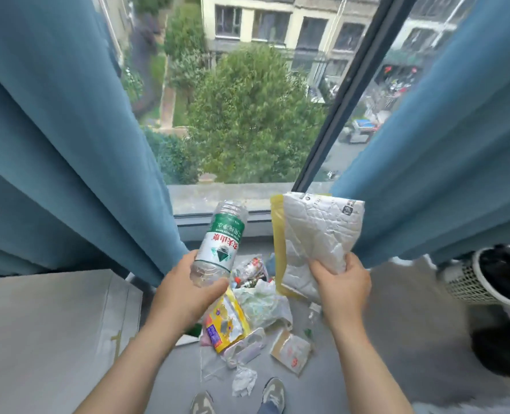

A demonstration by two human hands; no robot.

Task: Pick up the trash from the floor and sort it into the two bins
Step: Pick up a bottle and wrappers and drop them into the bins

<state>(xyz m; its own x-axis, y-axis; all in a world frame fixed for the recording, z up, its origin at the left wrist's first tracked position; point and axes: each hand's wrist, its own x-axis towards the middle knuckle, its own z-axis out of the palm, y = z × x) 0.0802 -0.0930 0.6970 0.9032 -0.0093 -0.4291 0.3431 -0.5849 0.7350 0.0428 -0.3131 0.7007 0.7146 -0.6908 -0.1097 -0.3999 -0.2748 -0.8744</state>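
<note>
By my shoes (pixel 273 394), most of the trash lay unsorted on the floor (pixel 420 324): a crumpled paper scrap (pixel 243 380), a flat packet (pixel 291 351), a yellow snack wrapper (pixel 225 327) and a white plastic bag (pixel 262 303) among smaller bits. Above the pile, my left hand (pixel 185 291) was curled round the near end of a clear water bottle (pixel 220 243), which tilted up and away from me. My right hand (pixel 341 286) pinched a crinkled white-and-yellow pouch (pixel 313 234) by its near edge. Both were off the floor but not yet binned. Far right stood a white mesh bin (pixel 468 282) with a black liner; I could not be sure of the second bin. I judged the job barely begun.
</note>
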